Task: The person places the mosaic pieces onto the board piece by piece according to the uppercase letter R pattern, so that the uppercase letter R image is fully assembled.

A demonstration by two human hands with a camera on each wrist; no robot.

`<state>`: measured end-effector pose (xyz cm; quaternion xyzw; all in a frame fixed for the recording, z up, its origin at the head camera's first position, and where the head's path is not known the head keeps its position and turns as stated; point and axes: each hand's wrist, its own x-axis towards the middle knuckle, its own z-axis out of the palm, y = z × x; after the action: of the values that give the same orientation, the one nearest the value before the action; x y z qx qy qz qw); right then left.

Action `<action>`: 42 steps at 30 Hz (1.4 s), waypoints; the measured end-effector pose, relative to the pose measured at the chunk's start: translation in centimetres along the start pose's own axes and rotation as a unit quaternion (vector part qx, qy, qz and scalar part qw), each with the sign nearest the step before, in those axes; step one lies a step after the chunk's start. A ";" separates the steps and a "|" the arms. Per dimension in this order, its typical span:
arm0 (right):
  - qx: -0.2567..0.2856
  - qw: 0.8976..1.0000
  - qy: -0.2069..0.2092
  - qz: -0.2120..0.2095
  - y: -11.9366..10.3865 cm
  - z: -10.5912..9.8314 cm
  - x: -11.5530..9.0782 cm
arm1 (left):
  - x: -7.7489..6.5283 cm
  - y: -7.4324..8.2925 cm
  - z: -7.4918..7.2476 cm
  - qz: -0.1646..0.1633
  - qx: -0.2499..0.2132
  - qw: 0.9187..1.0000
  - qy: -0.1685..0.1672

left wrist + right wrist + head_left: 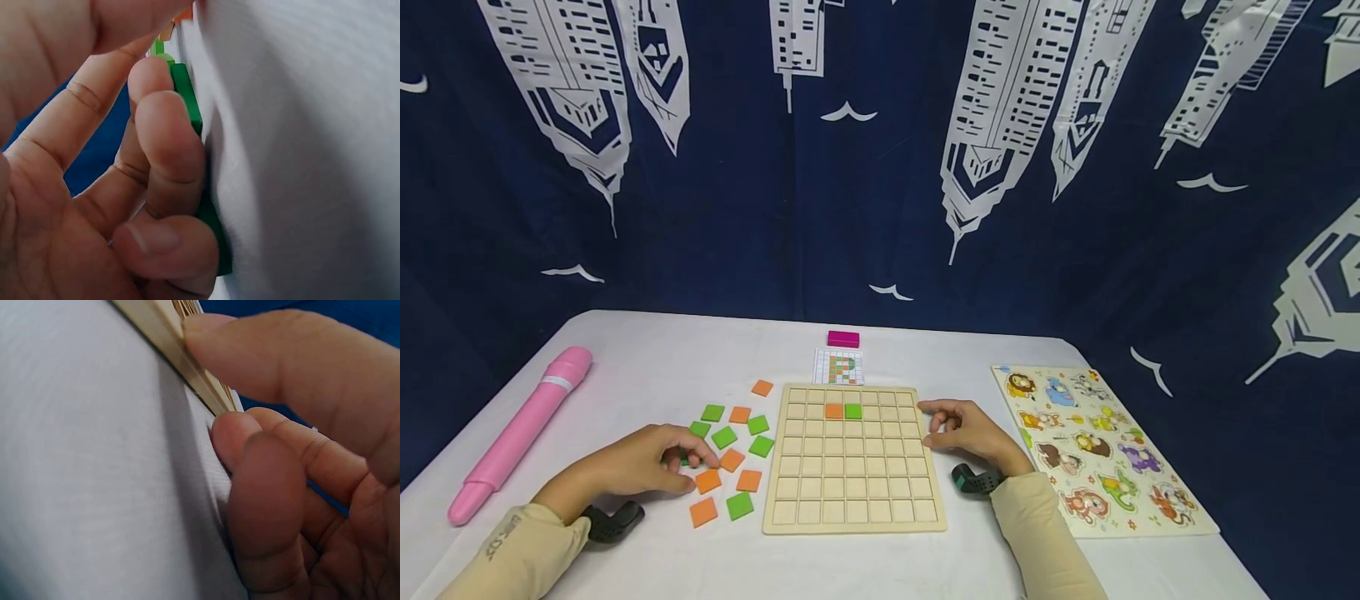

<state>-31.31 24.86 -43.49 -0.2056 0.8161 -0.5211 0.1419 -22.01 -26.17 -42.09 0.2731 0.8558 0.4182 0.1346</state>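
Note:
My left hand [655, 460] hovers low over loose square tiles, thumb and index finger apart. Their tips are close to an orange tile [708, 480] and another orange tile [731, 460]; whether they touch is unclear. The left wrist view shows green tiles [186, 94] beside the curled lower fingers. My right hand [966, 429] rests at the right edge of a wooden grid board [854, 528]. In the right wrist view its thumb touches the board's rim [178, 353]. An orange tile [834, 411] and a green tile [853, 411] sit side by side in the board's second row.
Behind the board lie a pattern card [839, 367] and a magenta block [843, 339]. A pink cylindrical object [520, 437] lies at the far left. To the right is an animal picture board [1105, 450]. More green and orange tiles lie left of the grid.

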 end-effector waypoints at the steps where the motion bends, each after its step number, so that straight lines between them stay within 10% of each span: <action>1: -0.002 1.000 0.000 0.000 0.0 0.0 0.0 | 0.0 -0.1 0.0 0.001 0.002 1.000 0.001; 32: 0.005 1.000 -0.004 -0.006 0.2 0.1 0.2 | 0.2 0.4 0.1 0.011 0.005 1.000 0.010; 42: 0.009 1.000 -0.003 -0.001 0.0 0.1 0.1 | 1.3 3.1 1.7 0.007 0.061 0.992 0.111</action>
<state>-31.36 24.72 -43.55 -0.2068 0.8108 -0.5277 0.1461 -21.16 -22.76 -40.68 0.2385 0.8873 0.3943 0.0191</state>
